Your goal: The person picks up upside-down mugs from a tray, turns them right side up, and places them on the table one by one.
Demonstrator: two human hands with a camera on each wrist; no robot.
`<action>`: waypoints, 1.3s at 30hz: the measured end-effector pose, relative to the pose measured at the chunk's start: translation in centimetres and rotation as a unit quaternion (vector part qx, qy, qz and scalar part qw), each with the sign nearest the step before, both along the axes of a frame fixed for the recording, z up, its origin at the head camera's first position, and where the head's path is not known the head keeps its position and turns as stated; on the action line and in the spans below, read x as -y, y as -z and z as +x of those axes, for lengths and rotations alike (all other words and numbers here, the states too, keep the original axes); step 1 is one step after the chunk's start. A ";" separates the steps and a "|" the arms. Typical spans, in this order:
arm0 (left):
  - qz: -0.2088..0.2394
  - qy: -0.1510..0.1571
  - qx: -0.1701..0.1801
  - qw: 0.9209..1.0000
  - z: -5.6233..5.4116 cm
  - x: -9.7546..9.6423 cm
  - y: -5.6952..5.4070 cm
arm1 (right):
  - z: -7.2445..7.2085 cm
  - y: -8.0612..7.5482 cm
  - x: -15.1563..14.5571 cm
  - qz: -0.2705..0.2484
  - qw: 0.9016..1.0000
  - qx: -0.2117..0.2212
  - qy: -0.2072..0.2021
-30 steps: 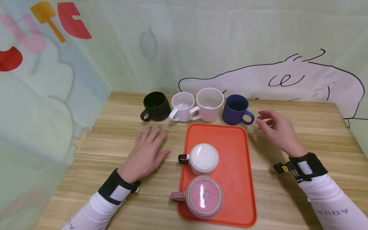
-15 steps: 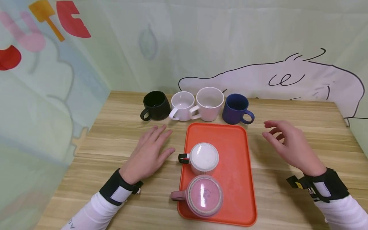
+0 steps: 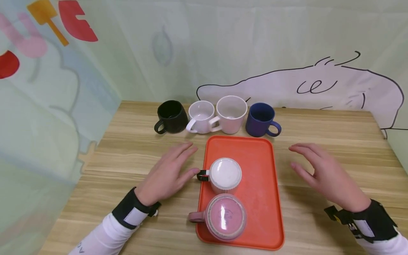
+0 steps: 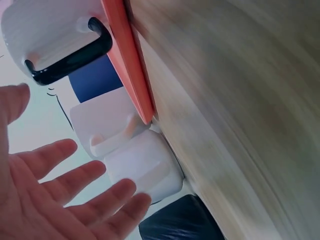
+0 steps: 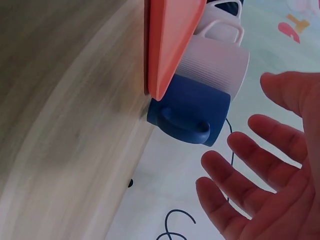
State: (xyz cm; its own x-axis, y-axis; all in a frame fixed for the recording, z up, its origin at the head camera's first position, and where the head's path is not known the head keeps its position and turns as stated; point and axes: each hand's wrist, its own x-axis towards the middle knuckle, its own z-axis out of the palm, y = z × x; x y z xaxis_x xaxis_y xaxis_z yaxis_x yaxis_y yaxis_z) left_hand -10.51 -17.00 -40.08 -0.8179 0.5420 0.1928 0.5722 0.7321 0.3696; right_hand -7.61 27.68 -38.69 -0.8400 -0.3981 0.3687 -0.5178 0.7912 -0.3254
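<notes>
An orange-red tray [image 3: 258,198] bears two upside-down mugs: a white mug [image 3: 225,174] with a black handle, and nearer, a pink mug [image 3: 225,216]. Both handles point left. My left hand [image 3: 167,173] hovers left of the tray, its thumb tip close to the black handle; whether they touch I cannot tell. To the tray's right, my right hand [image 3: 329,175] is held with fingers spread and nothing in them. In the left wrist view the left hand [image 4: 65,195] also has extended fingers and holds nothing. Beyond the right fingers shows the blue mug [image 5: 190,110].
Behind the tray stands a row of upright mugs: a black mug [image 3: 172,117], a small white mug [image 3: 201,117], a larger white mug [image 3: 232,115] and the blue one. A printed cloth [image 3: 255,42] hangs behind the wooden table [image 3: 134,152].
My right hand has drawn back from the blue mug's handle, toward me and to the right. My left hand has shifted right, toward the black-handled mug. The mugs and tray stay put.
</notes>
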 end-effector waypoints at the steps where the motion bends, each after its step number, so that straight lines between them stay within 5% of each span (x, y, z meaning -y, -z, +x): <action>1: 0.001 0.001 0.008 1.000 0.1 -0.1 0.0 | 0.1 0.1 0.0 0.005 1.000 -0.006 -0.009; 12: 0.043 0.054 0.007 0.998 0.3 -1.1 -0.2 | 1.2 1.3 0.1 0.039 0.998 0.005 -0.050; 20: 0.087 0.086 0.051 0.991 0.5 -1.8 -0.2 | 1.9 1.7 0.3 0.049 0.997 0.020 -0.058; 39: 0.104 0.104 0.072 0.987 0.7 -2.7 -0.5 | 2.3 2.7 0.8 0.043 0.997 0.028 -0.055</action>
State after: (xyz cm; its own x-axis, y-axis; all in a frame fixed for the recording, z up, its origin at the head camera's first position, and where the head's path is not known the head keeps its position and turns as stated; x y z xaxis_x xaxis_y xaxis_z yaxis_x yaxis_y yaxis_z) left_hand -9.85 -14.33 -39.63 -0.7205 0.6621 0.2062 0.6321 0.5048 0.5879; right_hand -5.33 26.86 -41.40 -0.8080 -0.5170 0.2824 -0.5857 0.7567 -0.2905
